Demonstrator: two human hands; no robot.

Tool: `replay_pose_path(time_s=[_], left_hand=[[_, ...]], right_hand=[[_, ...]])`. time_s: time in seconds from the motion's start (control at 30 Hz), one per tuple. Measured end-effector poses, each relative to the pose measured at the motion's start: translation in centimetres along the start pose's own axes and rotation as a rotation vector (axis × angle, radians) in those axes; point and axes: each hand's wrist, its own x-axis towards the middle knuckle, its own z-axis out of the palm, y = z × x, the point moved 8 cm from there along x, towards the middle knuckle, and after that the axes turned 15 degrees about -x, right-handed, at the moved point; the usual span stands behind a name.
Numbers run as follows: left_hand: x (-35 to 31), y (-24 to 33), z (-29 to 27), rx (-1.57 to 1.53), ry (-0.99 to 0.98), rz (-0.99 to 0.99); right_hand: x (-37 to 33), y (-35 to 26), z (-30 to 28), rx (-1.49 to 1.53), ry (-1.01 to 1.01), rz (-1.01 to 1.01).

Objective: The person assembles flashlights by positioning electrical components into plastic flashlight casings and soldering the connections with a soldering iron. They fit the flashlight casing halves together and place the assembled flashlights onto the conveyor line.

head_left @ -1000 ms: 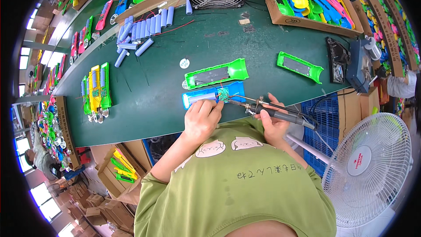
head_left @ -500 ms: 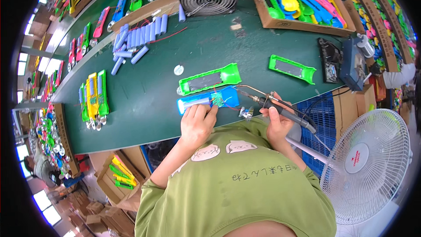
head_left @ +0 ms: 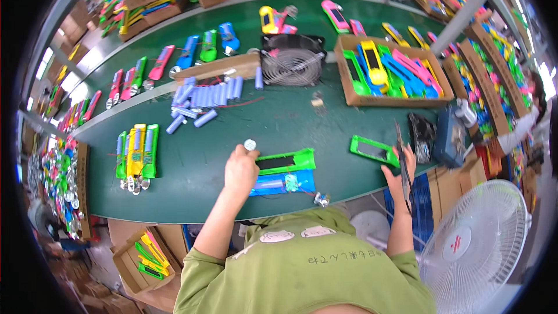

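Note:
My left hand [head_left: 240,170] has its fingers curled together at the left end of a green plastic casing [head_left: 286,161] with a dark panel. A small round white disc [head_left: 250,144] shows right at its fingertips; what they pinch, if anything, is hidden. Just nearer me lies a blue casing [head_left: 302,181] holding a cylindrical battery [head_left: 268,185] and a green circuit board [head_left: 291,183]. A shiny reflector piece [head_left: 321,199] sits by its right end. My right hand [head_left: 408,168] grips a soldering iron [head_left: 402,154], tip pointing away, beside a second green casing [head_left: 366,149].
Loose purple batteries [head_left: 215,95] lie far left, with assembled casings [head_left: 137,150] nearer. A cooling fan [head_left: 292,64] and a cardboard box of casings [head_left: 395,100] stand at the back. A blue soldering station [head_left: 450,134] is at right, a white floor fan [head_left: 476,244] nearer me.
My left hand left the battery in the blue casing and moved to the green casing's left end, by the disc. My right hand carried the soldering iron rightward, turning it upright. The view shifted too.

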Motion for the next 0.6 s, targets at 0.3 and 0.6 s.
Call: replay_pose_path(time_s=[0.3,0.6], left_hand=[[-7.2,2.3,-0.9,-0.359,0.005,0.24],[-0.9,-0.4,-7.2,-0.871,-0.041,-0.155]], right_hand=[[0.9,0.0,2.1,0.135,-0.073,0.093],[1.7,-3.9,3.3,0.074,-0.091,0.113]])
